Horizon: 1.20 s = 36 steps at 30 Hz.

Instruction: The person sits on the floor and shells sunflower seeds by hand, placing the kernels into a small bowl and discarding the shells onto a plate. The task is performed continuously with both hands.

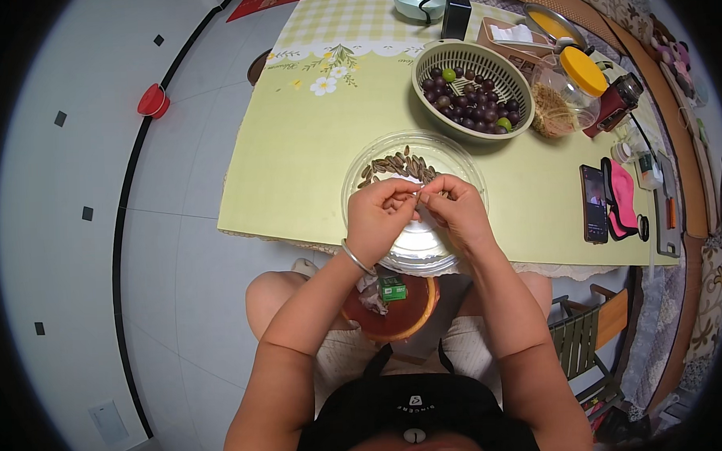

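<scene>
My left hand point(380, 217) and my right hand point(458, 210) meet fingertip to fingertip over a clear round dish point(472, 164). Both are closed in a pinch. Between the fingertips is something tiny and pale, too small to make out. Brown, elongated seeds point(387, 167), looking like sunflower seeds in the shell, lie in the far half of the dish, just beyond my fingers. My hands hide part of the dish's middle. A silver bangle point(356, 258) circles my left wrist.
Beyond the dish stands a basket point(422, 96) of dark grapes point(484, 102). To its right are a yellow-lidded jar point(560, 107) and a dark red flask point(615, 105). A phone point(593, 204) and a pink-and-black item point(621, 200) lie at right. Below the table edge sits a reddish bin point(412, 319).
</scene>
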### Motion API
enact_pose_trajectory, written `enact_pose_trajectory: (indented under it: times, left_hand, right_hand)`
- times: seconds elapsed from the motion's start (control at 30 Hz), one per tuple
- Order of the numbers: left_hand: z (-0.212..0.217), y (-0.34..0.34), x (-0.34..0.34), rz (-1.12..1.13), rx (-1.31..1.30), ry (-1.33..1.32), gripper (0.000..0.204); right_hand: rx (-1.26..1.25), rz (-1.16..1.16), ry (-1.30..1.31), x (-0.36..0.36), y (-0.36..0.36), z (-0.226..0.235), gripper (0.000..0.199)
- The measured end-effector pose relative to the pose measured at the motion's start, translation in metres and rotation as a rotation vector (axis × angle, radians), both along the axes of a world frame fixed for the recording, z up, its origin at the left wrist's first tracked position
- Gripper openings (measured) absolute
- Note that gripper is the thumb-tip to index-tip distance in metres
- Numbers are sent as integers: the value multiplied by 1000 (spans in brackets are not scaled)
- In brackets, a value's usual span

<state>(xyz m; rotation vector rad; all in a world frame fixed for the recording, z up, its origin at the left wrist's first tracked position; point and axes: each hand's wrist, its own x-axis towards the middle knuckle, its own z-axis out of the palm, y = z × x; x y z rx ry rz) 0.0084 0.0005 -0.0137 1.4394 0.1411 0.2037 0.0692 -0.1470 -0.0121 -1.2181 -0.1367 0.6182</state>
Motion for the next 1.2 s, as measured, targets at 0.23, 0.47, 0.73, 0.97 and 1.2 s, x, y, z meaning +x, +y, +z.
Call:
enact_pose_trajectory:
  times: [0.23,0.47,0.73,0.97,1.2]
  left_hand:
    - [-2,12,3,18,57,25,17]
    - [-5,20,-1,-33,740,-20,14]
    - [23,24,-5,-63,522,-172,17]
    - [14,64,11,307,1036,-219,7]
    - [-10,55,21,211,1455,-405,7]
  right_hand:
    - [118,-15,89,6,-3,-4,3]
    - [279,-49,249,16,-7,-5,9]
    - [246,146,398,7,4,-7,28]
    - [349,160,473,11,-3,-10,23]
    - [357,155,380,10,-2,-12,20]
